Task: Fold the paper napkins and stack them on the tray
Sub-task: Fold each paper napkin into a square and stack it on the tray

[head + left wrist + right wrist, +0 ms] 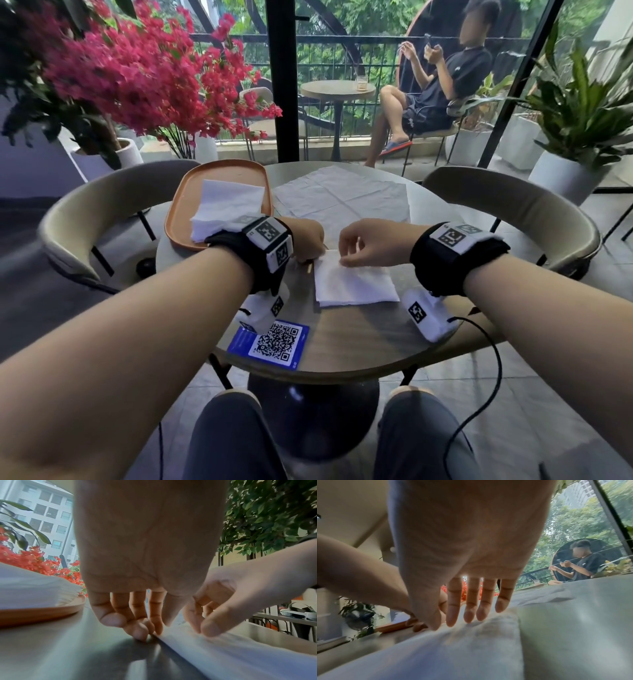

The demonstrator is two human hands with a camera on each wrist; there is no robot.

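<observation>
A folded white napkin lies on the round table in front of me. My left hand has curled fingers, and its thumb and fingertips close on the napkin's far left corner. My right hand rests thumb and fairly straight fingertips on the napkin's far edge. The orange tray sits at the far left and holds a stack of folded napkins. Unfolded napkins lie spread behind my hands.
A blue QR card lies near the table's front edge. Two beige chairs flank the table. Behind the glass a person sits at another small table. Potted plants stand left and right.
</observation>
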